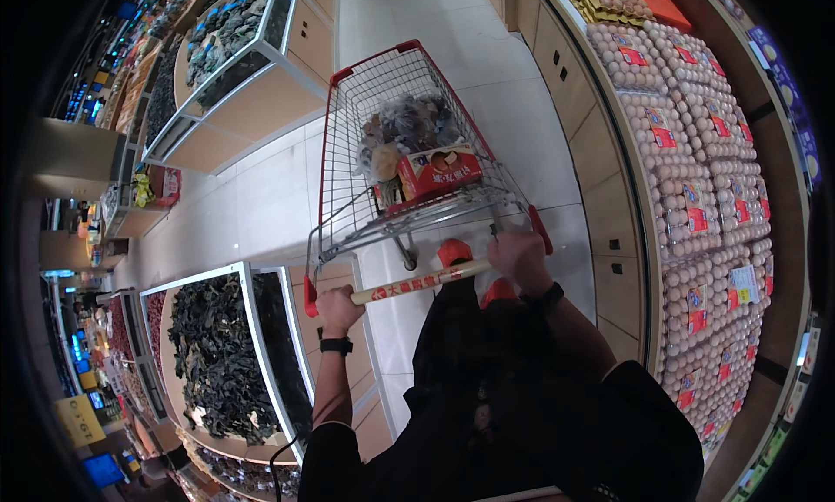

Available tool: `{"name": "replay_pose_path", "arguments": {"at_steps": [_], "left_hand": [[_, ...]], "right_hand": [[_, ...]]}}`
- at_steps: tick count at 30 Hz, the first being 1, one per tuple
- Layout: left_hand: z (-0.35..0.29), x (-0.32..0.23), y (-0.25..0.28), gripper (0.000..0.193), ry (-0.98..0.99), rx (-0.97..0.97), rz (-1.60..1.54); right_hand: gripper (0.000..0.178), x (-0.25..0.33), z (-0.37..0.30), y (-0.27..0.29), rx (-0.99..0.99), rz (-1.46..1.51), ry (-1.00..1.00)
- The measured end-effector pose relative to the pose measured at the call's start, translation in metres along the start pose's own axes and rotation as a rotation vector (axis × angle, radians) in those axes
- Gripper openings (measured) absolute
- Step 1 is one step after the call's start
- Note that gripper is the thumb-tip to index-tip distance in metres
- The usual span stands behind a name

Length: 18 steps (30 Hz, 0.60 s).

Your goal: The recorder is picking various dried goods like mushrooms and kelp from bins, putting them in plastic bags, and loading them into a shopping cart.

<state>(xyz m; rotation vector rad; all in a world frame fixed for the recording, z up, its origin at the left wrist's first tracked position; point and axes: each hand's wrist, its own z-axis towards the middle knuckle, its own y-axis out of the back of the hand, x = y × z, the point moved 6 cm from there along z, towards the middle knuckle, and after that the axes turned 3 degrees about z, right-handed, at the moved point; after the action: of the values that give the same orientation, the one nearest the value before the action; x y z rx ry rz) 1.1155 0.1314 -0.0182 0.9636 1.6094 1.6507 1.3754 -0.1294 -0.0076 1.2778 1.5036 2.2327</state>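
A wire shopping cart (pixel 348 145) with red trim stands in front of me. My left hand (pixel 337 312) is wrapped round the left end of its cream handlebar (pixel 409 286). Near the right end of the same bar, my right hand (pixel 519 260) is closed on it. Inside the basket, toward my side, lies a red carton (pixel 439 171) with a picture on it. Clear plastic bags (pixel 409 123) with dark contents sit behind the carton. A smaller bag with something pale (pixel 384 164) rests at the carton's left.
To the right, stacked egg trays (pixel 696 206) fill a long shelf above wooden cabinets (pixel 578 110). At the left stand a bin of dark dried food (pixel 217 354) and a farther display case (pixel 235 67). Pale floor tiles (pixel 409 10) run ahead between them. My orange shoes (pixel 454 252) show behind the cart.
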Motion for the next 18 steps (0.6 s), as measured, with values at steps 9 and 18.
{"name": "replay_pose_path", "arguments": {"at_steps": [9, 18], "left_hand": [[-0.066, -0.052, 0.002, 0.013, -0.133, -0.199, -0.120], [0.005, -0.012, -0.008, 0.014, -0.143, -0.203, -0.184]], "right_hand": [[0.021, -0.029, -0.065, 0.027, 0.125, -0.091, -0.106], [0.017, -0.003, -0.015, 0.017, -0.323, -0.146, 0.039]]}}
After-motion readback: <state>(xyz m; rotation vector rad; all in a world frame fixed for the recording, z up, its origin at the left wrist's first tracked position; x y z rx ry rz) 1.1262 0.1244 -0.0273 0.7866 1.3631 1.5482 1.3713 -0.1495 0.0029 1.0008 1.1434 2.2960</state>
